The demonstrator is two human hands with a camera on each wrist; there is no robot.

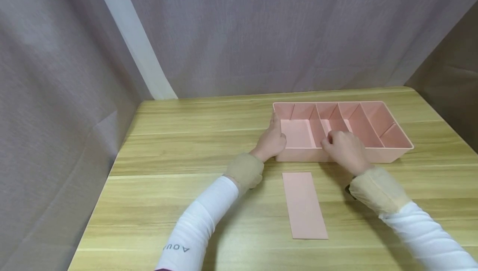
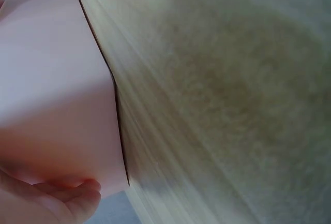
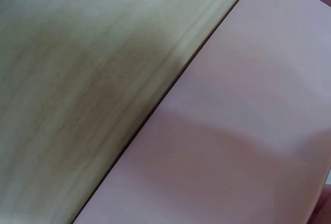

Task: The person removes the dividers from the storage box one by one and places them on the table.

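My left fingers (image 1: 275,122) grip the nine-o'clock end of the pink plastic divided box (image 1: 300,154), its length lying nine-to-three, and my right fingers (image 1: 333,136) bend at its six-o'clock wall, holding what, I cannot tell.

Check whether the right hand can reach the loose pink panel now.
Likely yes: the loose pink panel lies uncovered on the table, though the right hand would first have to leave the pink box.

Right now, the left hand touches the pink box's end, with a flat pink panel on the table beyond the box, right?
Not beyond: the head view shows the flat pink panel on the table, nearer the person than the pink box. The left hand does touch it.
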